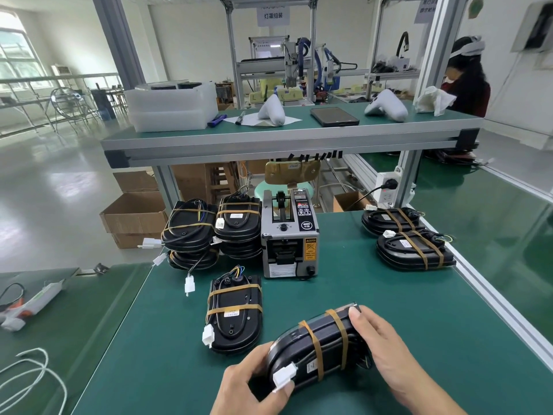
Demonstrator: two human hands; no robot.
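between the curled fingers of both hands, a black casing (317, 339) with two tan tape bands sits tilted over the green table (419, 295). the left hand (254, 381) grips its near end, thumb touching the white plug (284, 376). the right hand (398, 354) grips the far end. its label is unreadable. beyond the fingertips stands a tape machine (288, 235) with a yellow warning sticker. a far sign (273, 15) reads 灯罩组装.

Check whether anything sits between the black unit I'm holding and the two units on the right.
Nothing visible does. Left hand and right hand grip the black unit; only bare green mat lies between it and the two units. The tape machine stands farther left.
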